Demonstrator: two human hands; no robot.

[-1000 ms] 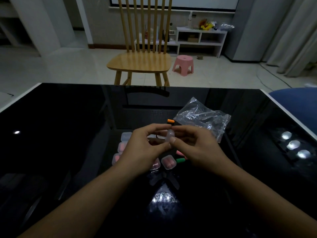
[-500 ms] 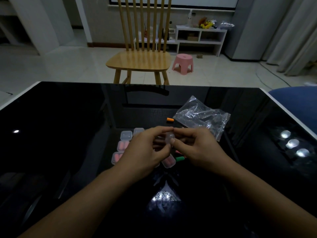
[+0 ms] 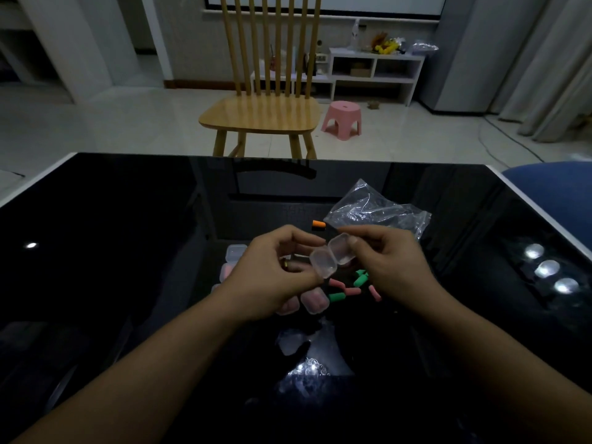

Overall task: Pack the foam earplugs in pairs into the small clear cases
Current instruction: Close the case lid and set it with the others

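Note:
A small clear case [image 3: 331, 259] hangs open above the table, its two halves spread and both looking empty. My left hand [image 3: 272, 274] pinches the lower half and my right hand [image 3: 389, 262] holds the upper half. Loose pink and green earplugs [image 3: 347, 288] lie on the black table just under the case. One orange earplug [image 3: 318, 224] lies farther back. Closed cases with pink earplugs [image 3: 314, 301] sit below my left hand, and more cases [image 3: 235, 251] show to its left, partly hidden.
A crumpled clear plastic bag [image 3: 378, 213] lies behind my right hand. The glossy black table [image 3: 128, 251] reflects ceiling lights. A wooden chair [image 3: 266, 113] stands past the far edge, and a blue seat [image 3: 557, 193] is at the right.
The case was closed between my fingertips; now it is hinged open. My hands have drawn apart, uncovering the pink and green earplugs beneath.

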